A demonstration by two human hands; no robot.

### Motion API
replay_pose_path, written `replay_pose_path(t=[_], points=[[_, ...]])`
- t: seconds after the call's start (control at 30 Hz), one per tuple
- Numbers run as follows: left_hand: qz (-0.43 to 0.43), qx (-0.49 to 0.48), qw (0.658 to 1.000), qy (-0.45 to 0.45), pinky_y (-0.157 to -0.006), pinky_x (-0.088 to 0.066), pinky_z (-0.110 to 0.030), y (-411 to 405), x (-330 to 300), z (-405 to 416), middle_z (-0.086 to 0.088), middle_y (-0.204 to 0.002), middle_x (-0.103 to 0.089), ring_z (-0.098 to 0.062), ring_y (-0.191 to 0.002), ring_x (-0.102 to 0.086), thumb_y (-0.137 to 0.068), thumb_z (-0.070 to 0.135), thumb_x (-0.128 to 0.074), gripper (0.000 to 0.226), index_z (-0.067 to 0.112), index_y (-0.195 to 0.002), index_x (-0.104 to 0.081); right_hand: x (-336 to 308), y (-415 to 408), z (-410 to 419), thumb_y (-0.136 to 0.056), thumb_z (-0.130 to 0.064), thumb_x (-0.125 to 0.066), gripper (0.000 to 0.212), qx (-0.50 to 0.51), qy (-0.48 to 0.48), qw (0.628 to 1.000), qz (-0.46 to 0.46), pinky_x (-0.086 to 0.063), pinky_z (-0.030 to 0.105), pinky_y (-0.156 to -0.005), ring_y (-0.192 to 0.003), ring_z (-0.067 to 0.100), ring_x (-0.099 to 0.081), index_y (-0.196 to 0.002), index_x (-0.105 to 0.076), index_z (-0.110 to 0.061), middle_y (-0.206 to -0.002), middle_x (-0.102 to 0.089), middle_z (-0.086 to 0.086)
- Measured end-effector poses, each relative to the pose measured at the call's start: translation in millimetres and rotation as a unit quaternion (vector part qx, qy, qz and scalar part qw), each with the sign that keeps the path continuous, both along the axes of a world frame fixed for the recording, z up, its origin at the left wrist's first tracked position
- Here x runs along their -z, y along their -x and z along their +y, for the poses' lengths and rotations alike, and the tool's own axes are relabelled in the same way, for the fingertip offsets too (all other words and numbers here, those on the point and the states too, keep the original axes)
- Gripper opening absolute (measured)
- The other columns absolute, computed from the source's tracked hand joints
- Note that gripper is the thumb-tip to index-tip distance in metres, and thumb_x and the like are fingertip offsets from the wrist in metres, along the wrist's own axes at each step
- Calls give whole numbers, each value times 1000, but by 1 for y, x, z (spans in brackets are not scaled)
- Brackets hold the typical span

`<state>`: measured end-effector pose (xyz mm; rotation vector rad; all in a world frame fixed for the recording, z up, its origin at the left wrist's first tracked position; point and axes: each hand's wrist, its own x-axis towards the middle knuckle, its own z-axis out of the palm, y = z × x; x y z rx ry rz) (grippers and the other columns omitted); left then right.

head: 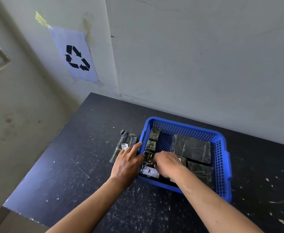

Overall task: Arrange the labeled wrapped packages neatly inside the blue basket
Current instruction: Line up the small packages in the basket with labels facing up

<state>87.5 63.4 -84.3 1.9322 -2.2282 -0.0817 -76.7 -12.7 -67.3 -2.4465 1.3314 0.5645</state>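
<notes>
A blue basket (221,158) sits on a dark table and holds several dark wrapped packages. A row of narrow packages (152,140) stands along its left wall. One package with a white "A" label (149,171) lies at its near left corner. Two larger flat packages (191,147) lie on the right side. My right hand (169,163) is inside the basket, fingers closed on a small package (148,156) in the left row. My left hand (127,161) rests outside the basket's left wall, fingers spread, touching a labeled package (124,143) lying on the table.
The dark, scuffed table (80,165) stands against a grey wall. Its left edge drops off near the floor. A paper sheet with a recycling symbol (76,56) hangs on the wall above the table's far left corner.
</notes>
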Motion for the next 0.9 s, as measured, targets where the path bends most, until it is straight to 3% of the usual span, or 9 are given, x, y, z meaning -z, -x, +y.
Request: replay_pose_path(t=[0.1, 0.2, 0.3, 0.43, 0.53, 0.63, 0.8, 0.9], points=[[-5, 4, 1000, -5, -84, -53, -44, 0, -2, -1, -11, -142, -46, -28, -106, -59, -83, 13, -69, 23, 22, -104, -72, 4, -1, 4, -93, -10, -59, 12, 12, 21, 1000, -11, -43, 35, -64, -79, 30, -65, -89, -70, -14, -85, -69, 9], [-7, 10, 1000, -22, -91, -49, -44, -1, -5, -1, -10, -144, -38, -26, -111, -55, -88, 16, -63, 24, 27, -108, -70, 4, -3, 5, -89, -21, -64, 5, 38, 59, 994, -80, -48, 36, -67, -81, 28, -66, -89, -68, -18, -84, -68, 4], [-26, 18, 999, -44, -99, -43, -43, 0, -8, -1, -8, -148, -24, -24, -119, -47, -91, 20, -60, 28, 35, -114, -66, 5, -4, 2, -85, -10, -69, 16, 44, 121, 977, -167, -54, 37, -70, -84, 21, -64, -97, -67, -21, -91, -64, -2], [-72, 23, 995, -69, -98, -39, -43, 5, -14, -4, -11, -152, -15, -27, -119, -39, -93, 19, -53, 34, 36, -120, -61, 16, -7, 1, -88, -9, -67, 25, -20, 115, 984, -139, -51, 37, -72, -88, 22, -58, -108, -70, -23, -102, -59, 0], [-123, 21, 988, -88, -99, -35, -47, 10, -15, -7, -16, -156, -12, -33, -122, -36, -92, 16, -49, 30, 26, -116, -65, 22, -5, 0, -87, -30, -70, 24, 14, 136, 979, -152, -52, 38, -72, -90, 22, -63, -111, -67, -28, -103, -63, -2], [-148, 9, 984, -96, -103, -31, -50, 16, -13, -9, -17, -158, -11, -35, -127, -32, -95, 17, -46, 30, 19, -118, -65, 24, -6, -1, -83, -45, -75, 37, 17, 148, 977, -153, -53, 36, -69, -86, 21, -67, -116, -63, -31, -93, -68, -3], [-144, -10, 985, -93, -104, -31, -52, 20, -13, -6, -17, -158, -15, -35, -126, -35, -96, 17, -46, 29, 17, -117, -66, 17, -11, -11, -80, -34, -80, 26, -14, 138, 982, -129, -55, 35, -73, -77, 21, -70, -103, -68, -28, -80, -72, -1], [-120, -2, 989, -81, -99, -36, -48, 17, -18, -5, -15, -156, -22, -33, -120, -42, -94, 17, -45, 27, 18, -111, -67, 14, -14, -14, -82, -28, -78, 28, -40, 148, 983, -99, -53, 35, -77, -80, 23, -70, -108, -67, -25, -83, -73, 1]])
